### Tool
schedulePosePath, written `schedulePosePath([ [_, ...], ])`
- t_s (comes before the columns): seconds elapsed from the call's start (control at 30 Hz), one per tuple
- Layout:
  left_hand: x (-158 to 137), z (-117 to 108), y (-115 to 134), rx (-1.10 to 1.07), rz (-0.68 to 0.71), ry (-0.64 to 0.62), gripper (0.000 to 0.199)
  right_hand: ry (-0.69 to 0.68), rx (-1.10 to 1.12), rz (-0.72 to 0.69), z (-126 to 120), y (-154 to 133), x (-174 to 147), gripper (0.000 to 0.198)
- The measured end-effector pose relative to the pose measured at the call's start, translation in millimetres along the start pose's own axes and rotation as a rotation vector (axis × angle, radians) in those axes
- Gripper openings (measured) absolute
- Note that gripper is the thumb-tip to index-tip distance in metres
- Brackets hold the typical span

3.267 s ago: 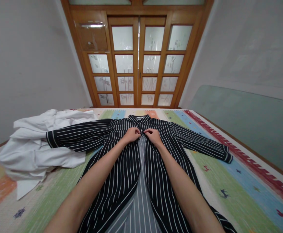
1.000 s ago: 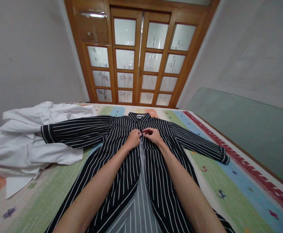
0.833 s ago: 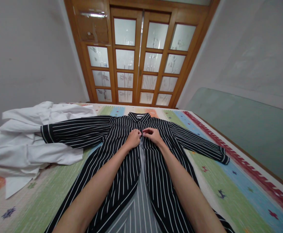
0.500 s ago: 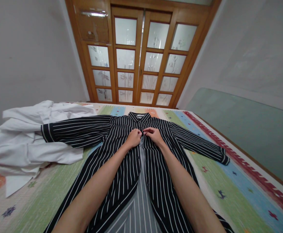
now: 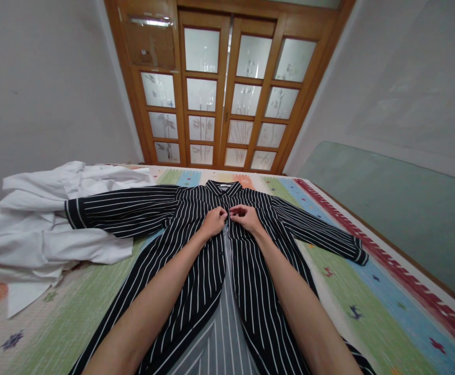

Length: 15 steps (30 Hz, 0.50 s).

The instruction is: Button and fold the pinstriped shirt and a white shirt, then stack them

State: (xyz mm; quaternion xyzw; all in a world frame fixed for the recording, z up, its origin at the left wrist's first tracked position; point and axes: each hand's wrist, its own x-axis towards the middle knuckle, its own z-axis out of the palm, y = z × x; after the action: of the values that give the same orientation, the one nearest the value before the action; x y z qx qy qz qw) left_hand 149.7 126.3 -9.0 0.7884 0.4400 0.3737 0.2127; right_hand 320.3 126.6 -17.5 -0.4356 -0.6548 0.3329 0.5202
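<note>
A black shirt with white stripes lies front up, its collar at the far end and its sleeves spread to both sides. Below the chest its front edges part, and the greyish striped inside shows between them. My left hand pinches the shirt's front edge at chest height, fingers closed. Close beside it, my right hand pinches the opposite front edge with thumb and fingertips. Any button between the fingertips is too small to make out.
Crumpled white cloth lies at the left, partly under the shirt's left-side cuff. Beneath everything is a colourful patterned cover. A pale green panel stands along the right edge. Wooden glazed doors are at the back.
Both hands stay at the chest of the shirt, with only slight shifts of the fingers. The shirt and white cloth lie as before.
</note>
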Motion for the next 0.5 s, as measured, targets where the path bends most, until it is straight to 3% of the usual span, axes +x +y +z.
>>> schedulePosePath([
  [0.23,1.2,-2.6,1.0,-0.045,0.055,0.015,0.011,0.023,-0.037,-0.028,1.3,0.8,-0.1,0.024],
  [0.5,2.7,-1.7,-1.2,-0.112,0.007,0.026,0.014,0.026,-0.076,-0.044,2.6,-0.1,-0.5,0.024],
])
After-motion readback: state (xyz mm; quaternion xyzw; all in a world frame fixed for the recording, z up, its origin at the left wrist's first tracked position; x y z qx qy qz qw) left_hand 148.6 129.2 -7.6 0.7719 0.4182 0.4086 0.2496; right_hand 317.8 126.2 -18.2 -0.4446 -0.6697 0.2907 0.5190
